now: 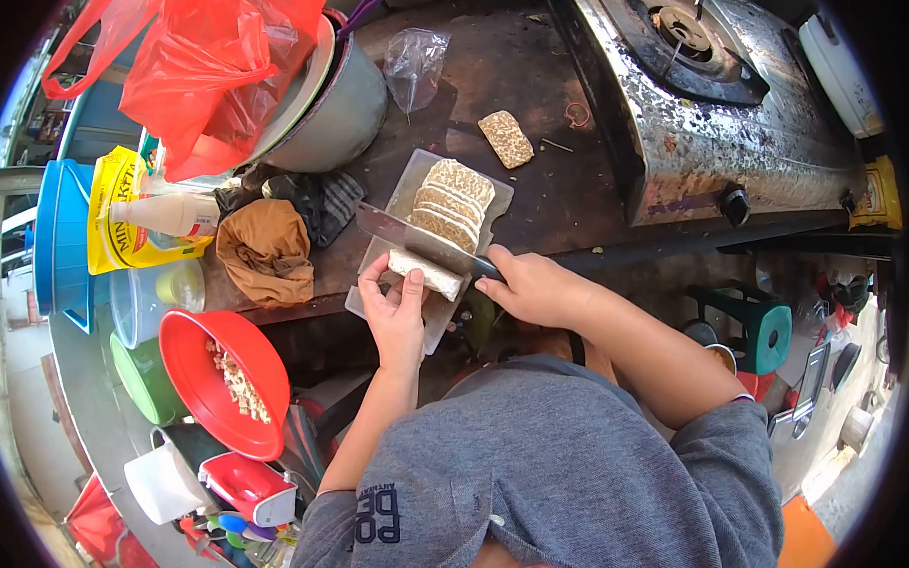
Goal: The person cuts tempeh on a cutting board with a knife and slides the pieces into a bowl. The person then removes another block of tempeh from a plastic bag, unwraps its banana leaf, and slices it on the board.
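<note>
My right hand point(525, 284) is closed round the black handle of a knife point(416, 239). The wide blade lies across a translucent cutting board point(406, 187), between a row of tempeh slices point(451, 204) and a narrower tempeh piece point(427, 272). With fingers and thumb, my left hand point(396, 312) grips that narrower piece on the near side of the blade. A single tempeh slice point(506, 139) lies on the dark counter beyond the board.
A gas stove point(720, 123) stands at the right. Left are a grey pot point(345, 110) under a red plastic bag point(216, 75), a brown cloth point(265, 252), a plastic bottle point(167, 215) and a red basin point(196, 375) with small pieces inside.
</note>
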Tool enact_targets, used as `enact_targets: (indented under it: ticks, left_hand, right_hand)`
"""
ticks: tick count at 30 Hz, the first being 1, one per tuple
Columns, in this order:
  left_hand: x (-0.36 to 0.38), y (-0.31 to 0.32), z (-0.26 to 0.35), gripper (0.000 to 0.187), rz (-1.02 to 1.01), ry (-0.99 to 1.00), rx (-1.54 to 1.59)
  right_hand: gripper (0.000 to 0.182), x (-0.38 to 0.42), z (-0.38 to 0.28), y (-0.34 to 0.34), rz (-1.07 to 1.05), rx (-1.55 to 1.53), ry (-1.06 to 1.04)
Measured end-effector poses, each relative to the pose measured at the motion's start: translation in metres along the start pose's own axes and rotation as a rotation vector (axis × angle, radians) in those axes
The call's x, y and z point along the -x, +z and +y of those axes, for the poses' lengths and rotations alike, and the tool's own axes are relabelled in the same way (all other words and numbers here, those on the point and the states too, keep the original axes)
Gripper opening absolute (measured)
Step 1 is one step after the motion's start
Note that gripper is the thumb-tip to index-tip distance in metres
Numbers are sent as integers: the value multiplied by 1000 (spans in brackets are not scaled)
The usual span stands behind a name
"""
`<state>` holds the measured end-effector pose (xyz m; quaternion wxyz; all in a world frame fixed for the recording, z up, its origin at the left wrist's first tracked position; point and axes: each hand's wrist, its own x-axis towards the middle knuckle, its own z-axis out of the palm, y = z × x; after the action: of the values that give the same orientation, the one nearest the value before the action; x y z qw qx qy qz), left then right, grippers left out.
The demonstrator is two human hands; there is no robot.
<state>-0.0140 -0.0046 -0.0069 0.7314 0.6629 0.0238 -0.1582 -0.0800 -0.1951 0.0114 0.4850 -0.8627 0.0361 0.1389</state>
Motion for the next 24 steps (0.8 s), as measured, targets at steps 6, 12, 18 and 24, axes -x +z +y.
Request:
enact_targets:
  ticks: [6, 12, 18, 24]
  left_hand:
    - [1, -6, 0, 46, -17, -22, 8]
    - [0, -7, -2, 46, 17, -64, -21]
    - [0, -7, -3, 48, 33, -93, -2]
    - [-1, -9, -7, 48, 33, -64, -3]
  right_hand:
    - [31, 12, -19, -8, 79, 91, -51]
    - [27, 49, -59, -20, 8, 151, 13]
    - [26, 53, -63, -15, -25, 205, 36]
    - [25, 40, -60, -4, -73, 259, 93]
